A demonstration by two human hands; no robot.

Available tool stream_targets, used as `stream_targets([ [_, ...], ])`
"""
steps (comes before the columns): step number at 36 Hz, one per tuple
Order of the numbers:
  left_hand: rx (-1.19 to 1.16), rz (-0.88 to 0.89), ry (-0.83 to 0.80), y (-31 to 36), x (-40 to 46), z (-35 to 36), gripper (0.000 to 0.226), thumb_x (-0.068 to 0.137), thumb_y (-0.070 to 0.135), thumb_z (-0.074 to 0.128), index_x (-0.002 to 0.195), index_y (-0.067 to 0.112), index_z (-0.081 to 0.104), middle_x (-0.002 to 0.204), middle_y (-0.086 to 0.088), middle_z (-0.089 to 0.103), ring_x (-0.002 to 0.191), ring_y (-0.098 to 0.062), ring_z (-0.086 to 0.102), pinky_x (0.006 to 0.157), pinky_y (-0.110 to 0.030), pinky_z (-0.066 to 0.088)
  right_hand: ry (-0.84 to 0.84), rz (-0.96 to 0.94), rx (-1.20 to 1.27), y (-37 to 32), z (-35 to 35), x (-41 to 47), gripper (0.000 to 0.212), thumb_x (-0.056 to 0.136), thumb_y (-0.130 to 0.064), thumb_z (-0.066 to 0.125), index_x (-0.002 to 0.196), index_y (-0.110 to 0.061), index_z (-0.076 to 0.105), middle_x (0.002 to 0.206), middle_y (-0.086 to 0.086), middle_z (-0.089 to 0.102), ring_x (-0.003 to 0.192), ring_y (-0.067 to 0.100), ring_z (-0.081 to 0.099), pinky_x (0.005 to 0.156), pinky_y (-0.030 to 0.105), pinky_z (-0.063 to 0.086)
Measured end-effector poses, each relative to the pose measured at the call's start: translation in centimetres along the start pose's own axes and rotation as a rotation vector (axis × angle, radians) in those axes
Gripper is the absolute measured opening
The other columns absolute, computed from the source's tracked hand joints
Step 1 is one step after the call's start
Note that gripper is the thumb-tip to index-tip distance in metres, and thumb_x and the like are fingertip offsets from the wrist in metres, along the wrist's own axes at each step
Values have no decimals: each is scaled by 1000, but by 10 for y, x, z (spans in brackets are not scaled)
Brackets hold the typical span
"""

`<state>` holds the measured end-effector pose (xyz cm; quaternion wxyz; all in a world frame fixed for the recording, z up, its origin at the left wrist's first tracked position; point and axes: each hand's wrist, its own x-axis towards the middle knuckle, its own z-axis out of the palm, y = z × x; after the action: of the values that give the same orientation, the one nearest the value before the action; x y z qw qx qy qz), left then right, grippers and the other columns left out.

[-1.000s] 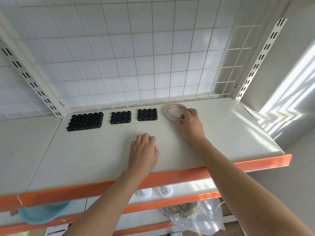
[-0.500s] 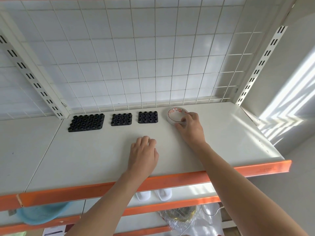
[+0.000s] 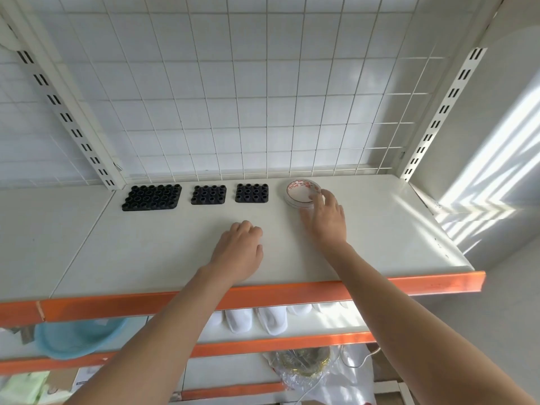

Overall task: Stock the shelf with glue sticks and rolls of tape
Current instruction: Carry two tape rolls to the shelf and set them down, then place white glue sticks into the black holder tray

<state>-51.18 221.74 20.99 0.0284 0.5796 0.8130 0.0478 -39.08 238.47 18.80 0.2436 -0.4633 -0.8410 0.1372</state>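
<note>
Tape roll [image 3: 301,192] lies flat on the white shelf [image 3: 380,229], near the back, just in front of the wire grid wall [image 3: 233,97]. It is round and see-through white, with red marks on its top face. Its round hole points up, so it has no long side to speak of.

The right hand [image 3: 325,219] reaches over it from the front. Its fingers [image 3: 317,200] are spread and nearly straight, and the tips touch the near right rim of the roll. They are not curled round it. The left hand [image 3: 239,249] rests on the shelf nearer the front, with its fingers bent under and nothing in it.

Three black holder trays [image 3: 152,197] with round holes sit in a row to the left of the roll, along the back. The nearest tray is close to the roll but not touching it.

To the right of the roll the shelf is bare up to the slotted post [image 3: 438,118]. The orange front edge [image 3: 292,293] runs along the front, well apart from the roll.
</note>
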Motion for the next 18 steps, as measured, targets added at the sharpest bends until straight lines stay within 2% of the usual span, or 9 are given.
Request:
stream_targets([
  [6, 38, 29, -104, -2, -8, -30, 29, 99, 26, 37, 116, 12, 56, 118, -5, 52, 114, -26, 46, 92, -40, 44, -117, -86, -36, -18, -22, -34, 48, 97, -35, 50, 141, -18, 42, 152, 11, 30, 135, 28, 35, 111, 38, 27],
  [11, -11, 66, -21, -13, -25, -62, 26, 99, 24, 37, 109, 15, 59, 112, -2, 56, 107, -23, 52, 86, -37, 45, -194, -145, -21, -54, -44, -61, 56, 98, -41, 46, 149, -25, 29, 157, 6, 22, 142, 25, 28, 113, 39, 27],
  [14, -42, 76, 38, -25, -43, -88, 22, 97, 24, 38, 99, 16, 59, 102, 1, 58, 94, -21, 55, 76, -34, 46, -136, -177, -9, -83, -60, -77, 53, 97, -41, 48, 146, -25, 36, 154, 3, 30, 137, 24, 36, 105, 40, 39],
  [18, -68, 77, 134, -45, -70, -132, 21, 96, 25, 37, 94, 19, 58, 94, 7, 59, 84, -18, 54, 67, -31, 40, 99, -250, 18, -128, -86, -101, 40, 94, -35, 57, 131, -19, 55, 134, 1, 52, 120, 24, 53, 82, 41, 53],
])
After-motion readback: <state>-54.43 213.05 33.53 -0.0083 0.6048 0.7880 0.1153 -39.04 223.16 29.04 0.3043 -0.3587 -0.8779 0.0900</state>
